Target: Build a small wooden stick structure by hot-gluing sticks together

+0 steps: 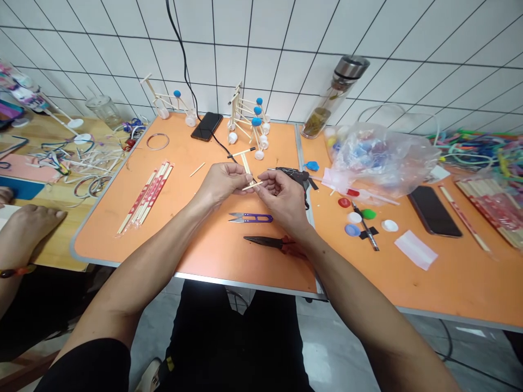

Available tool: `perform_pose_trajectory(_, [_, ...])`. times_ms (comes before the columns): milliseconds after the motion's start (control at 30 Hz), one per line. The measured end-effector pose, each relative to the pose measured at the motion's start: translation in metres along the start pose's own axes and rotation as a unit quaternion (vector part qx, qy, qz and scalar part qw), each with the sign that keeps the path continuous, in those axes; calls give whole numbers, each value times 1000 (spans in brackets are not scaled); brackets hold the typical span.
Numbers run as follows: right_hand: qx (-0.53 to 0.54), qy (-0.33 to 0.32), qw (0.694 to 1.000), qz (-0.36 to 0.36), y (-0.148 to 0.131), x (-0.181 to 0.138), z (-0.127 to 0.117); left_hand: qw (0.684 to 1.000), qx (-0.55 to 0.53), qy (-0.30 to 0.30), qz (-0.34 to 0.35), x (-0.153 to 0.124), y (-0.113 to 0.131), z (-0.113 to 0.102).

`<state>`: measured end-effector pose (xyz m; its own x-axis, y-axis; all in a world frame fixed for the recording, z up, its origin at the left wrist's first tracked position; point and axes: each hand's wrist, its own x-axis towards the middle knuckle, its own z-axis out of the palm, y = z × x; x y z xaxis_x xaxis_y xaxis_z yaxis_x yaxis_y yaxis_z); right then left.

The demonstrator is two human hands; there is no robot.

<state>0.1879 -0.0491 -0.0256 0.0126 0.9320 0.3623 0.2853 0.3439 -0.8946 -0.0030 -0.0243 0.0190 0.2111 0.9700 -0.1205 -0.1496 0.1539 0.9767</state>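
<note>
My left hand (223, 182) and my right hand (284, 198) meet above the middle of the orange table (188, 239). Both pinch a short wooden stick piece (252, 185) held crosswise between them, joined to another stick (245, 162) that points away from me. Just below my hands lie purple thread snips (251, 218) and dark scissors (265, 242) with red handles. A black glue gun (296, 175) lies right behind my right hand.
Wrapped chopsticks (147, 196) lie to the left. Stick models with blue balls (249, 122) and a black phone (207, 126) stand at the back. Bottle caps (355, 218), a plastic bag (379, 158), a bottle (333, 98) and a second phone (435, 211) sit right. Another person's hand (28, 223) rests far left.
</note>
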Motion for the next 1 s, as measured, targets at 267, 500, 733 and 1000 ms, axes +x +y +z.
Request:
perform_pose_trajectory(267, [4, -6, 1000, -3, -2, -1, 1, 1000, 7, 1, -2, 1, -1, -1])
perform_pose_trajectory(500, [-9, -6, 1000, -20, -2, -1, 0, 1000, 6, -2, -20, 0, 2, 0])
perform_pose_trajectory(733, [-1, -13, 1000, -21, -1, -1, 0, 1000, 10, -1, -28, 0, 3, -1])
perform_pose_trajectory(1000, [-7, -9, 1000, -20, -2, 0, 0, 1000, 11, 4, -27, 2, 2, -3])
